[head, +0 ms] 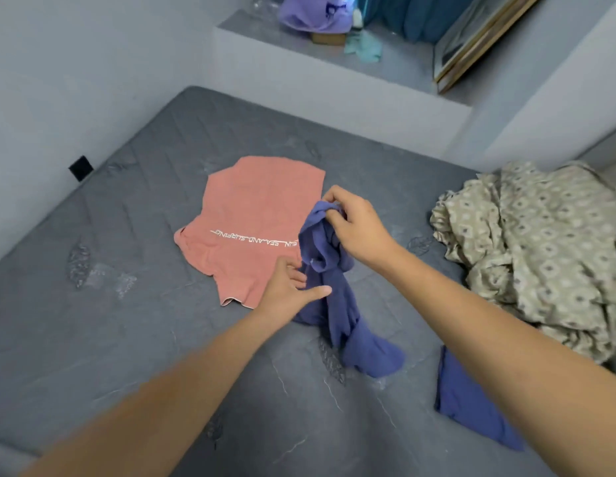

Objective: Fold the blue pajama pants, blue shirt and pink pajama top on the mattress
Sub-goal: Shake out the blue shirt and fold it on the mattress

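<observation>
A pink pajama top (pixel 251 215) with white lettering lies spread flat in the middle of the grey mattress (pixel 127 339). A crumpled blue garment (pixel 337 304) hangs from my right hand (pixel 354 225), which grips its upper end above the mattress; its lower end trails onto the mattress. My left hand (pixel 292 290) touches the side of that garment with its fingers extended, over the pink top's lower corner. A second blue garment (pixel 468 407) lies on the mattress at the near right, partly hidden under my right forearm. I cannot tell which blue piece is the pants.
A rumpled beige patterned sheet (pixel 540 242) is heaped on the mattress's right side. Grey walls close in on the left and behind. A raised ledge (pixel 299 49) at the back carries purple cloth, teal items and a framed picture (pixel 478 39).
</observation>
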`<action>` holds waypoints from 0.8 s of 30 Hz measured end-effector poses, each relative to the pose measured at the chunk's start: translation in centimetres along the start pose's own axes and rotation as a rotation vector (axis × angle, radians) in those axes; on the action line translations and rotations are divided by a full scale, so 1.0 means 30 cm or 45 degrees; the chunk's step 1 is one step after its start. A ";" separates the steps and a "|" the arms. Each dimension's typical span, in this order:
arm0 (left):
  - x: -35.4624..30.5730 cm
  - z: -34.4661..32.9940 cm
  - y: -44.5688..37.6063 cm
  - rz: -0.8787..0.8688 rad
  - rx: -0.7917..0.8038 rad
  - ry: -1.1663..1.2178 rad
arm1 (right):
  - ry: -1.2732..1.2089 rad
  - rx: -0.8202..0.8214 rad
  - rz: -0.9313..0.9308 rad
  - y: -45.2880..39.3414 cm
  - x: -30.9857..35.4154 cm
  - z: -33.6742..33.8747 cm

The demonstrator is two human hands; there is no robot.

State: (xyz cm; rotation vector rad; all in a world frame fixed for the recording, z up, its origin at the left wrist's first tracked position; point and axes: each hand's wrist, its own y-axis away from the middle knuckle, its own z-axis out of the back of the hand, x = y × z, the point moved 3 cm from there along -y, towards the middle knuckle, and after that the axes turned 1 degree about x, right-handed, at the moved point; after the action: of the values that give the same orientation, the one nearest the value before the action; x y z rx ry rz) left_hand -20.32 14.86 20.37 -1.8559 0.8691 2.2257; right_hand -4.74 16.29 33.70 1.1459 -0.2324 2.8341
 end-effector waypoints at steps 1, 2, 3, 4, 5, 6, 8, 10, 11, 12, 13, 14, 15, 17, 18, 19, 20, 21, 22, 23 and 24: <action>-0.051 -0.027 0.020 -0.005 0.050 0.028 | -0.001 -0.024 0.023 0.000 0.047 0.048; -0.119 -0.055 0.049 -0.054 0.092 0.037 | -0.004 -0.047 0.048 0.001 0.095 0.093; -0.174 -0.077 0.070 -0.146 0.080 0.038 | -0.012 -0.065 0.079 0.009 0.143 0.134; -0.243 -0.094 0.092 -0.236 0.027 0.043 | -0.009 -0.085 0.114 0.020 0.195 0.188; -0.295 -0.103 0.108 -0.291 -0.052 0.079 | -0.015 -0.098 0.150 0.029 0.233 0.225; -0.331 -0.099 0.120 -0.293 -0.125 0.114 | -0.024 -0.111 0.181 0.036 0.261 0.258; -0.431 -0.088 0.161 -0.281 -0.165 0.218 | -0.008 -0.150 0.230 0.055 0.326 0.366; -0.523 -0.061 0.193 -0.302 -0.174 0.209 | 0.010 -0.204 0.246 0.068 0.371 0.479; -0.568 -0.043 0.209 -0.329 -0.171 0.152 | 0.006 -0.236 0.239 0.071 0.390 0.534; -0.621 -0.024 0.232 -0.368 -0.155 0.115 | 0.000 -0.270 0.222 0.074 0.410 0.586; -0.671 -0.004 0.251 -0.407 -0.135 0.087 | -0.006 -0.304 0.206 0.078 0.429 0.634; -0.729 0.012 0.276 -0.446 -0.126 0.071 | -0.009 -0.336 0.196 0.082 0.450 0.679; -0.793 0.030 0.307 -0.484 -0.123 0.065 | -0.013 -0.365 0.197 0.088 0.474 0.721; -0.909 0.064 0.355 -0.546 -0.105 0.080 | -0.026 -0.405 0.204 0.098 0.530 0.795; -0.962 0.079 0.375 -0.572 -0.089 0.100 | -0.034 -0.411 0.203 0.103 0.556 0.829; -1.010 0.094 0.392 -0.592 -0.079 0.107 | -0.043 -0.407 0.199 0.106 0.578 0.859; -1.057 0.108 0.405 -0.606 -0.077 0.116 | -0.044 -0.390 0.197 0.111 0.600 0.886; -1.107 0.120 0.421 -0.612 -0.082 0.127 | -0.027 -0.369 0.190 0.115 0.620 0.911; -1.155 0.131 0.432 -0.611 -0.079 0.163 | 0.001 -0.345 0.180 0.119 0.640 0.933; -1.205 0.137 0.451 -0.602 -0.059 0.222 | 0.030 -0.325 0.168 0.122 0.660 0.953; -1.255 0.135 0.470 -0.594 -0.016 0.278 | 0.047 -0.305 0.164 0.125 0.681 0.972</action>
State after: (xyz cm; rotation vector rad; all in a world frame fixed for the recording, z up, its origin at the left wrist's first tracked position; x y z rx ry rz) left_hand -20.83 15.18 60.78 -2.0734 0.3875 1.7767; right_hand 0.06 7.96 68.18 1.0636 -0.6457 2.8320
